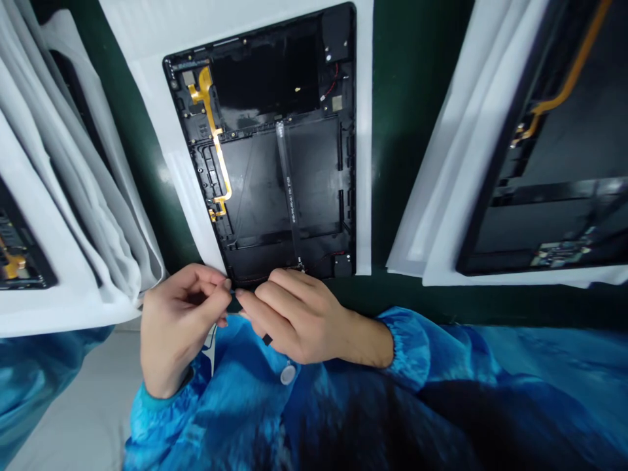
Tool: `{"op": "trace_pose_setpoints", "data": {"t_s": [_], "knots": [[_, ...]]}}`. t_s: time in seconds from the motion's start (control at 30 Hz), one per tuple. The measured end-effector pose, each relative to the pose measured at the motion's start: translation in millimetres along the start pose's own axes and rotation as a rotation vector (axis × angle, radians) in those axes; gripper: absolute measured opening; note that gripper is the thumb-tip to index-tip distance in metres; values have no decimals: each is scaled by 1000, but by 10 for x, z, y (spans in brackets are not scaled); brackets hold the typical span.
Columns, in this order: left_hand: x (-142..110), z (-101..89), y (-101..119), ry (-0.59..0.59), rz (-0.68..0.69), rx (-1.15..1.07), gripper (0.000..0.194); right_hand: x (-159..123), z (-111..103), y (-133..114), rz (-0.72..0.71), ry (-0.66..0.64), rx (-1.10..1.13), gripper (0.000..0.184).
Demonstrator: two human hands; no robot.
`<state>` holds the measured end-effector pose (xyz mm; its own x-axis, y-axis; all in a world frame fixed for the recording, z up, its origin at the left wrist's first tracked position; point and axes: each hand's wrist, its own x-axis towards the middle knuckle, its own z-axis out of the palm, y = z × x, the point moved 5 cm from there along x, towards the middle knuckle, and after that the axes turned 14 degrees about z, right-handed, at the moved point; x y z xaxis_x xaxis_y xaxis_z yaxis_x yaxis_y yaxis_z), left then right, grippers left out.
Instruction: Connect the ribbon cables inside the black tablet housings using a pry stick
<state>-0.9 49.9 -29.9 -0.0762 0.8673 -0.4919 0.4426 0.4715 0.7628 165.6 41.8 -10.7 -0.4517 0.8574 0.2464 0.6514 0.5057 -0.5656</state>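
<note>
An opened tablet housing (pixel 314 176) lies on a white foam sheet (pixel 363 196). An orange flex cable (pixel 220 160) runs down its left side, and a dark ribbon cable (pixel 288 183) crosses its middle. At the lower left corner of the housing, my left hand (pixel 181 320) pinches thumb against forefinger. Close beside it, my right hand (pixel 304 314) is closed, its fingertips almost meeting the left ones and its back covering part of the housing's lower edge. Whatever sits between the fingertips is too small to make out. A small black band (pixel 267 339) shows on a right finger.
Stacked white foam sheets (pixel 73 163) stand at the left, with part of another housing (pixel 22 248) on them. A further opened housing (pixel 554 163) rests on foam sheets at the right. The dark green table (pixel 407 85) shows between. Blue sleeves (pixel 417 340) reach the table's near edge.
</note>
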Motion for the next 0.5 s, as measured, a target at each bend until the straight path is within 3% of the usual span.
{"op": "trace_pose_setpoints", "data": {"t_s": [0.13, 0.23, 0.3, 0.43, 0.5], "knots": [[15, -13, -35, -96, 40, -38, 18, -32, -54, -15, -40, -10, 83, 44], [-37, -28, -55, -138, 139, -40, 19, -59, -213, 24, 45, 186, 176, 44], [-103, -65, -53, -52, 256, 9, 14, -79, -276, 53, 100, 244, 160, 38], [-240, -154, -27, 242, 574, 184, 7, -77, -243, 51, 66, 163, 119, 38], [-220, -158, -71, 269, 628, 236, 8, -63, -190, 25, 23, 117, 118, 28]]}}
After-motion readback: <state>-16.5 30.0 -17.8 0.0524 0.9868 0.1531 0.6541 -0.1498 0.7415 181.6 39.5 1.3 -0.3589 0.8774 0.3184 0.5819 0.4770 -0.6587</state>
